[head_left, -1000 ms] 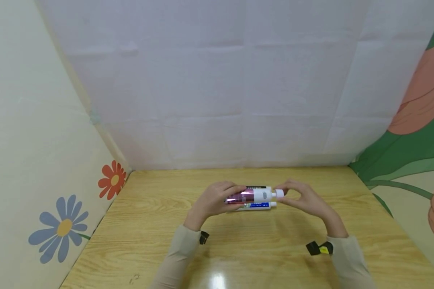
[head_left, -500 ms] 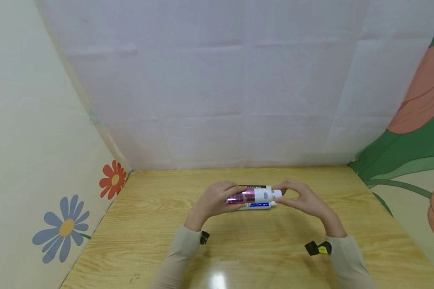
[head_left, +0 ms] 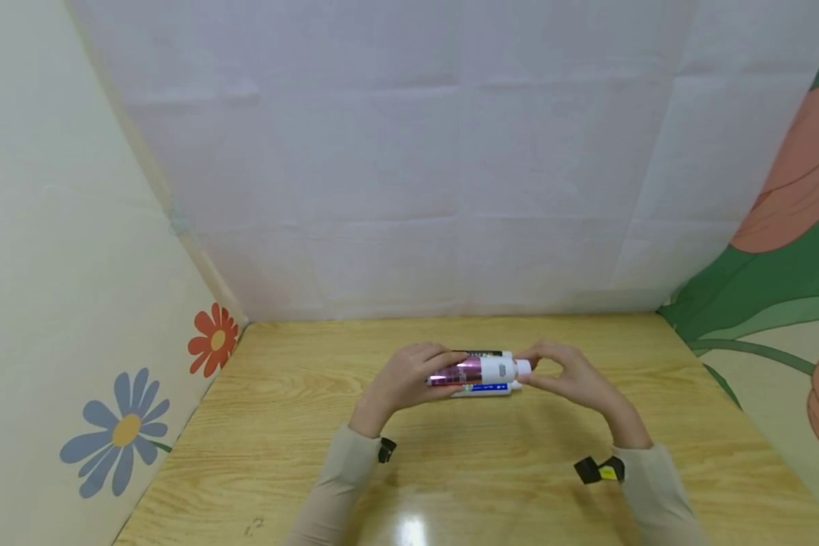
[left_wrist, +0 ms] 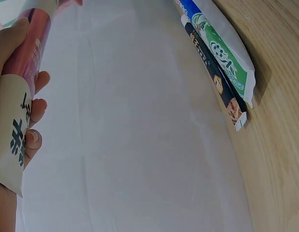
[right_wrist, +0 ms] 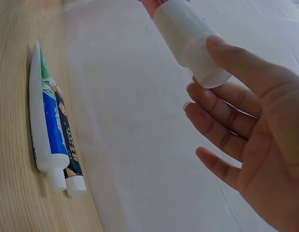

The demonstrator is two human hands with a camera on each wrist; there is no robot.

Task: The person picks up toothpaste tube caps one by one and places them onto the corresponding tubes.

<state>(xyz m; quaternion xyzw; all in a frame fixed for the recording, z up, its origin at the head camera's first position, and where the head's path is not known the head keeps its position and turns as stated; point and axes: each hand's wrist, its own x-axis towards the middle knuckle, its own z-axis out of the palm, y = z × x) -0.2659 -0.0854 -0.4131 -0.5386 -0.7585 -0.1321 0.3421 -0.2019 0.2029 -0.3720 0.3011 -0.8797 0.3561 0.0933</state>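
Note:
My left hand (head_left: pixel 401 378) grips a pink and white toothpaste tube (head_left: pixel 497 370), held level above the table. In the left wrist view, its fingers curl round the tube's pink part (left_wrist: pixel 32 46), and the cream tail hangs below. At the tube's right end, my right hand (head_left: pixel 576 374) pinches the white cap (head_left: pixel 523 367) between thumb and index finger. From the right wrist view, the cap (right_wrist: pixel 212 75) sits against the tube's white shoulder, and the other fingers are spread loosely. Whether the cap is fully tight cannot be seen.
Behind and below the held tube, a blue, green and white toothpaste tube (right_wrist: pixel 53 123) and a black one (right_wrist: pixel 72 159) lie side by side on the wooden table (head_left: pixel 464 470). A white sheet (head_left: pixel 450 189) hangs at the back; painted walls stand left and right.
One second ago a gap with the nozzle showed between cap and tube. My right hand has since moved slightly left, bringing the cap up against the tube. The left hand has barely moved.

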